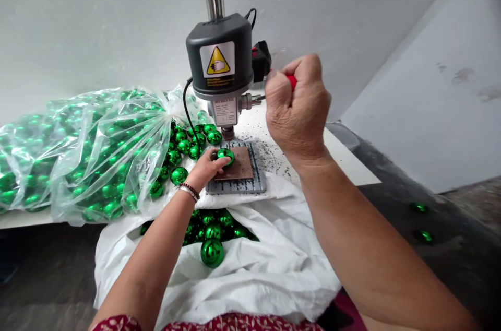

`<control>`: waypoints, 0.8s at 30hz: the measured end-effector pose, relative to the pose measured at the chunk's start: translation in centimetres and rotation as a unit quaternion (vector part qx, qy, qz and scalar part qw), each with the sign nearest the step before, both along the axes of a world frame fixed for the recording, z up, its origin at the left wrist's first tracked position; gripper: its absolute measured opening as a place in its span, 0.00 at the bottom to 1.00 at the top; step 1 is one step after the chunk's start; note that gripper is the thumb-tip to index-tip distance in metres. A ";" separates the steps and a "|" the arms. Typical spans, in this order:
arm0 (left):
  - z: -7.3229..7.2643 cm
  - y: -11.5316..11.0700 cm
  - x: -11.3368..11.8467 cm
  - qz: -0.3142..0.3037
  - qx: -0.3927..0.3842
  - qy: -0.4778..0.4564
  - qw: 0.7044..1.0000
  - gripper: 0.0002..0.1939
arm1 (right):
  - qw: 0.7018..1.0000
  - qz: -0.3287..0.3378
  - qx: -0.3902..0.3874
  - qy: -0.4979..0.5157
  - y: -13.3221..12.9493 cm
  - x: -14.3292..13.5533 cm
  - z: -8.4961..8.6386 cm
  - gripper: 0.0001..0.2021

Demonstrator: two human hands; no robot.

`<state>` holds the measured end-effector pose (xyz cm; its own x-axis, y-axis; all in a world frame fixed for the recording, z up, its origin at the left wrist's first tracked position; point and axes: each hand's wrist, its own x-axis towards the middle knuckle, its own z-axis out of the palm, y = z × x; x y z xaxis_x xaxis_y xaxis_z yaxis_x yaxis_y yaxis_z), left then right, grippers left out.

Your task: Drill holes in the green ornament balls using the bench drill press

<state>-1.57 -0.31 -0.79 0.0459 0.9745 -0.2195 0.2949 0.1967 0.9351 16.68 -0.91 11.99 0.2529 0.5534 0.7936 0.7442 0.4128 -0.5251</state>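
With my left grip (207, 166), I am holding 1 shiny green ball (226, 157), the fingers curling round its side. The ball is sitting on a flat brown board (241, 164), directly below the chuck (228, 133) of a drill press (219, 54). A thin bit is pointing down at it, but I am not managing to tell whether the tip is touching. With my right grip (299, 101), I am clenching a red knob (293, 82) on the press's feed lever, higher up and to the right.

Under the board, a grey slotted base (260, 185) is resting on a white bench (329, 158), and dark shavings (270, 148) are lying scattered over both. Just left of the base, loose green balls (183, 146) are clustering beside a black cable (187, 106). Further left, a clear plastic bag (102, 158) is bulging with many more. Nearer me, a white cloth (270, 258) is draping below the bench edge, with a pile of green balls (213, 232) showing in its opening. Off to the far right, 2 green balls (425, 237) are lying on the dark floor (462, 263).
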 end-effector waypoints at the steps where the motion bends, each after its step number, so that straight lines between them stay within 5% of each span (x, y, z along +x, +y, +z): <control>1: 0.1 0.0 0.1 -0.002 0.001 0.008 1.000 0.25 | 1.000 0.002 -0.005 -0.001 0.0 0.0 0.0 0.11; 12: 0.4 -0.2 0.8 0.041 0.029 0.061 0.997 0.22 | 1.000 0.006 -0.017 0.005 -0.1 -0.1 0.3 0.09; 19: 0.6 0.2 0.8 -0.034 0.105 0.224 0.968 0.32 | 1.000 -0.002 0.002 0.001 -0.1 0.0 0.1 0.11; 24: 0.5 0.1 1.3 -0.039 0.077 0.211 0.974 0.36 | 1.000 0.007 0.008 -0.011 -0.1 0.2 0.1 0.11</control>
<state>-0.27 -0.22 -0.29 0.0597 0.9945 -0.0858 0.6671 0.0242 0.7446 16.86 -1.05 12.07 0.2282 0.5447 0.8070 0.7492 0.4311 -0.5029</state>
